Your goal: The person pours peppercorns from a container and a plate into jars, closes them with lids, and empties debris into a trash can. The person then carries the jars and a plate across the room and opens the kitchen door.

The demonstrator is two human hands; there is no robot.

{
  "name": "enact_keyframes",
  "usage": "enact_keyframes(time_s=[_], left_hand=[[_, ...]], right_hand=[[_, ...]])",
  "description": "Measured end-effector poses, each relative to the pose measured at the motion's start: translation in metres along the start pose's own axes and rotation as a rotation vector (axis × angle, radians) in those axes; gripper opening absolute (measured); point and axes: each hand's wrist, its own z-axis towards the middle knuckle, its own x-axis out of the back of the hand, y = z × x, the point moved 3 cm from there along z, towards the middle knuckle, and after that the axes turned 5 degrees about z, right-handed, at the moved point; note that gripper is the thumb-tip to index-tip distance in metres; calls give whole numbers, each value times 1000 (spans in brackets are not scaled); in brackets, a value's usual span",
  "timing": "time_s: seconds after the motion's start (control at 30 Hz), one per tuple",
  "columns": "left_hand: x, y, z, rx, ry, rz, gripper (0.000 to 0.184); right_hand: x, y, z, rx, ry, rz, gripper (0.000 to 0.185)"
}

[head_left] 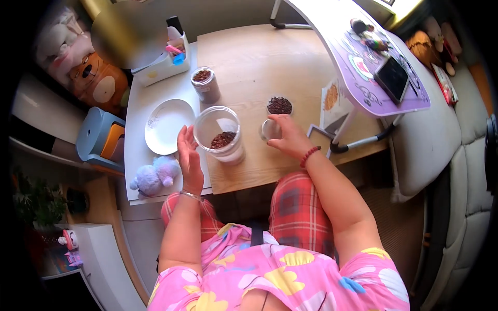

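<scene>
A large clear tub (233, 153) with reddish-brown bits at its bottom stands near the table's front edge. My left hand (190, 155) is upright at the tub's left side, fingers stretched. Small and clear, a cup (270, 130) stands to the tub's right, with the fingers and thumb of my right hand (288, 136) around it. Just behind the cup is a small container (280, 105) filled with dark brown bits. A lidless jar (207, 89) with brown contents stands behind the tub. To the left lies a white plate (168, 127).
A fluffy blue-purple toy (154, 176) lies at the front left. Behind the plate stands a white organizer box (161, 70). A folding purple-topped table (386, 96) holds a phone (392, 79) at the right; its metal leg and a printed packet (332, 103) stand beside my right hand.
</scene>
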Motion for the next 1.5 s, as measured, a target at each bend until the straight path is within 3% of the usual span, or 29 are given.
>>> enact_keyframes(time_s=[0.13,0.2,0.3,0.4,0.6,0.67,0.7,0.87,0.93,1.03,1.13,1.2,1.23,1.27,1.4,1.5], left_hand=[[11,-8,35,48,155,70,80],[13,-28,57,98,188,237,78],[7,-43,86,123,214,370,84],[-4,-55,107,159,213,532,91],[-23,-75,138,206,263,598,96],[-28,-73,145,213,208,554,89],[-29,-72,147,221,259,485,79],[-2,-83,161,108,349,204,67],[20,-48,157,24,345,8,60],[58,15,131,58,312,-208,48],[91,55,84,91,268,-487,54],[100,77,46,194,90,-678,61],[98,86,28,240,-29,-624,78],[95,97,14,218,-96,-630,82],[58,133,-39,340,-429,-908,86],[41,139,-68,316,-477,-894,85]], right_hand=[[9,-19,29,184,174,16,59],[9,-25,46,149,151,53,60],[4,-24,78,42,141,390,63],[2,-43,97,97,140,603,63],[-4,-63,99,144,139,748,65],[-7,-62,95,137,139,744,65],[-7,-62,94,143,142,744,65],[10,-74,81,163,169,843,64],[24,-88,70,173,173,895,63],[42,-105,48,220,214,953,61],[51,-133,21,306,232,926,63],[49,-160,2,387,108,994,67],[45,-174,-7,417,75,1004,70],[43,-188,-15,418,5,1005,69],[28,-216,-38,415,-133,953,67],[16,-231,-52,546,-238,908,62]])
